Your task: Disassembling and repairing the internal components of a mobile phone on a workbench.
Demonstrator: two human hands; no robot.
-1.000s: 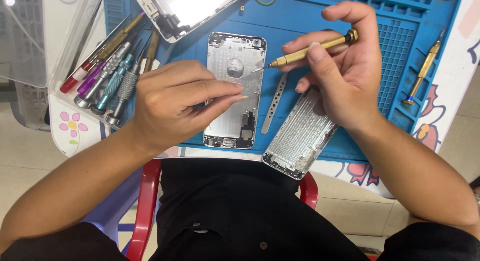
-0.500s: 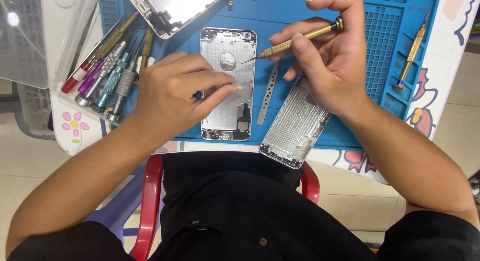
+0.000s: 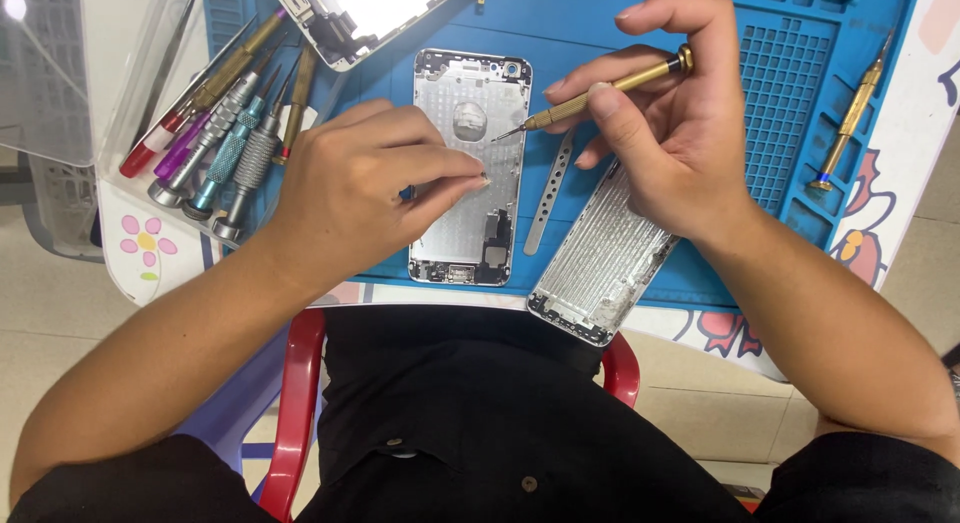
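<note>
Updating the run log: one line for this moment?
left hand: steadies phone housing | right hand: gold screwdriver, tip at housing | blue mat

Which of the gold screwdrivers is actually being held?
The one in the right hand, tip over the open phone shell. The other gold screwdriver lies untouched at the mat's right edge.

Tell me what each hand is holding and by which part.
The right hand holds a gold screwdriver by its handle, fingers around the shaft. The left hand pins the open phone housing at its left edge; whether it grips anything small cannot be told.
</note>
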